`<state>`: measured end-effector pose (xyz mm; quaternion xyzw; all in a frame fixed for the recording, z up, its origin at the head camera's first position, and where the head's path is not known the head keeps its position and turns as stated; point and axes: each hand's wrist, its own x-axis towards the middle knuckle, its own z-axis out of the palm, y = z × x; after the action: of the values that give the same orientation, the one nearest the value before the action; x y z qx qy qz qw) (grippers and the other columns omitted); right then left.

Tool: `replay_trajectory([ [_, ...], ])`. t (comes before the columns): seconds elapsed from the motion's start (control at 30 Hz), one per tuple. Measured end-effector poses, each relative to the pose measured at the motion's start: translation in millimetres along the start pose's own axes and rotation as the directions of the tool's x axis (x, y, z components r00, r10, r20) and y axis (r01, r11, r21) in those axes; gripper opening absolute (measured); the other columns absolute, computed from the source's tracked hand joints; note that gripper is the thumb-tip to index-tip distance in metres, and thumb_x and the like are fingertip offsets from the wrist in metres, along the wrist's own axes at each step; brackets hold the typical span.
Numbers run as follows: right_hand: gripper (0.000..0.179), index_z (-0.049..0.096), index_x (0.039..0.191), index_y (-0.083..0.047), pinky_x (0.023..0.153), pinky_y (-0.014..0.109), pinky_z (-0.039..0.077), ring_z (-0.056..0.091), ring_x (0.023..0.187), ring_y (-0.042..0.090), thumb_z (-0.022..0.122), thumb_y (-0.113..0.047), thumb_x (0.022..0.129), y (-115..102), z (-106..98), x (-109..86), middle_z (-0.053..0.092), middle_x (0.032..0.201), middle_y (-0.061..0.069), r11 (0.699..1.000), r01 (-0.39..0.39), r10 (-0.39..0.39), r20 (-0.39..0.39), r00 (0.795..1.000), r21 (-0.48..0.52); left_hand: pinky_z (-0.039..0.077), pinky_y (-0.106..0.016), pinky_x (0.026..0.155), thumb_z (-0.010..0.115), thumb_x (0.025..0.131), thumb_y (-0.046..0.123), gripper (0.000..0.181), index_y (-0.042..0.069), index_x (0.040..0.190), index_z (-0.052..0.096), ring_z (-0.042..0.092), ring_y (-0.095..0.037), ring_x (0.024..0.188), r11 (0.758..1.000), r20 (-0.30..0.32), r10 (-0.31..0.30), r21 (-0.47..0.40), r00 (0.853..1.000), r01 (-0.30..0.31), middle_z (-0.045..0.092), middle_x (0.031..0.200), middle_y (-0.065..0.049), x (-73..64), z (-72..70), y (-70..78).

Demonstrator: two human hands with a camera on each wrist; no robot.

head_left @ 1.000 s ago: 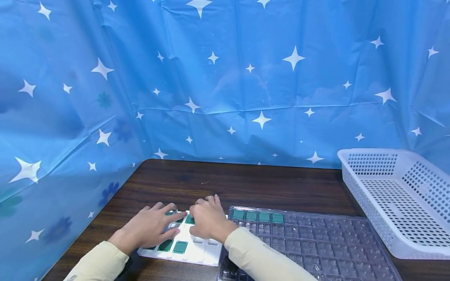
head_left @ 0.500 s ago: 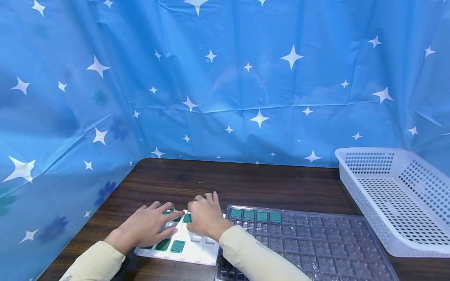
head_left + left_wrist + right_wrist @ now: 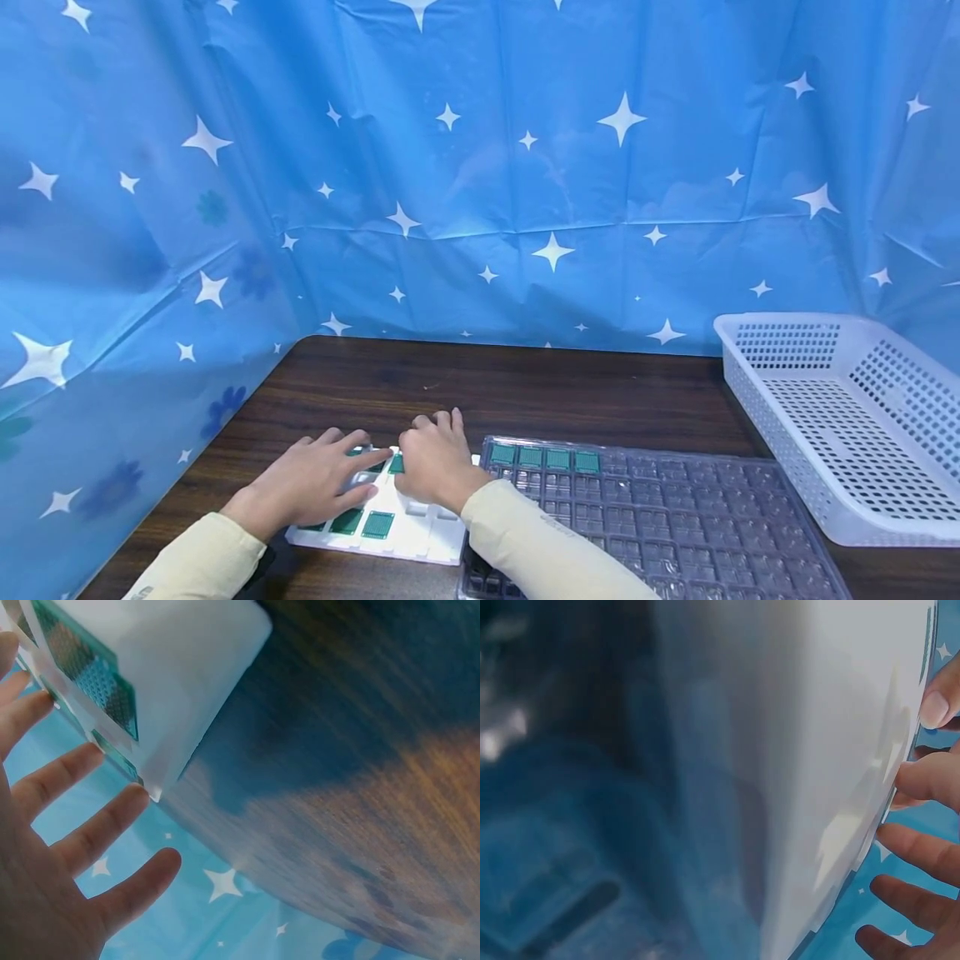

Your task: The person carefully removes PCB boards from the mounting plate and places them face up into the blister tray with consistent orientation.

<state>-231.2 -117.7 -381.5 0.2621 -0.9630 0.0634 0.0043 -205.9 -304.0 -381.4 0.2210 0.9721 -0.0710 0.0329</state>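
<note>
My left hand [image 3: 318, 483] lies palm down over a white compartment tray [image 3: 408, 546], fingers spread and fingertips at its surface. Small green circuit boards sit in the tray; one board [image 3: 378, 525] shows in the front row, next to another [image 3: 347, 522] by my left thumb. My right hand [image 3: 437, 462] bends over the tray's right half, beside a green board [image 3: 397, 464] in the back row. In the right wrist view its fingers [image 3: 922, 851] reach to the tray's surface, thumb and index apart. I cannot tell whether they pinch a board.
A clear plastic tray [image 3: 675, 533] with many compartments lies right of the white one, several green boards [image 3: 557, 457] in its back row. Beyond it stands a white perforated basket [image 3: 832, 433]. A blue star-patterned curtain [image 3: 480, 167] bounds the dark wooden table [image 3: 525, 383].
The view has shifted slightly, moving the whole scene a little left and up. Both hands keep nearly the same pose over the white tray.
</note>
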Motion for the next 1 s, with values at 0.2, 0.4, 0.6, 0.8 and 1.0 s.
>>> replay_trajectory([
  [0.2, 0.024, 0.075, 0.101, -0.022, 0.12, 0.054, 0.025, 0.045, 0.136, 0.031, 0.071, -0.039, 0.085, -1.3, -0.2, 1.5, 0.059, 0.137, -0.002, 1.0, -0.007, 0.007, 0.009, 1.0, -0.012, 0.046, -0.066, 0.092, 0.048, 0.096, 0.057, 0.051, 0.033, 0.141, 0.053, 0.055, -0.038, 0.122, 1.0, -0.019, 0.011, 0.002, 1.0, -0.011, 0.055, 0.14, -0.009, 0.5, 0.6, -0.5],
  [0.4, 0.024, 0.075, 0.101, -0.023, 0.12, 0.053, 0.024, 0.046, 0.135, 0.031, 0.071, -0.04, 0.085, -1.8, 1.1, 2.6, 0.059, 0.137, -0.003, 1.0, -0.016, 0.016, 0.018, 1.0, -0.011, 0.046, -0.066, 0.094, 0.047, 0.095, 0.061, 0.052, 0.035, 0.14, 0.053, 0.056, -0.036, 0.121, 0.999, -0.014, 0.001, 0.042, 1.0, 0.0, 0.056, 0.138, -0.006, -0.1, 0.3, 0.1],
  [0.6, 0.025, 0.075, 0.102, -0.022, 0.12, 0.053, 0.024, 0.045, 0.135, 0.03, 0.069, -0.042, 0.086, -1.8, 0.8, 2.1, 0.058, 0.138, -0.003, 1.0, -0.017, 0.017, 0.022, 1.0, -0.012, 0.051, -0.06, 0.089, 0.049, 0.095, 0.06, 0.053, 0.031, 0.138, 0.056, 0.058, -0.034, 0.116, 0.999, -0.029, 0.021, 0.04, 0.999, -0.02, 0.058, 0.133, -0.007, -0.9, -0.4, -0.8],
  [0.8, 0.023, 0.074, 0.097, -0.023, 0.12, 0.052, 0.025, 0.046, 0.135, 0.03, 0.07, -0.042, 0.086, -1.9, -0.2, 1.6, 0.058, 0.138, -0.002, 1.0, -0.018, 0.019, 0.022, 1.0, -0.005, 0.056, -0.054, 0.079, 0.054, 0.094, 0.055, 0.054, 0.026, 0.14, 0.055, 0.057, -0.033, 0.115, 0.999, -0.014, 0.01, -0.05, 1.0, -0.01, 0.056, 0.135, -0.009, -3.5, 0.6, -2.6],
  [1.0, 0.022, 0.074, 0.094, -0.022, 0.119, 0.053, 0.026, 0.047, 0.132, 0.029, 0.072, -0.041, 0.084, -2.1, -0.5, 1.4, 0.06, 0.135, -0.002, 1.0, -0.02, 0.02, 0.018, 1.0, 0.001, 0.056, -0.054, 0.08, 0.055, 0.094, 0.054, 0.052, 0.026, 0.138, 0.057, 0.058, -0.034, 0.115, 0.999, -0.033, 0.018, -0.048, 0.999, -0.02, 0.057, 0.135, -0.01, -9.3, 1.3, -6.0],
])
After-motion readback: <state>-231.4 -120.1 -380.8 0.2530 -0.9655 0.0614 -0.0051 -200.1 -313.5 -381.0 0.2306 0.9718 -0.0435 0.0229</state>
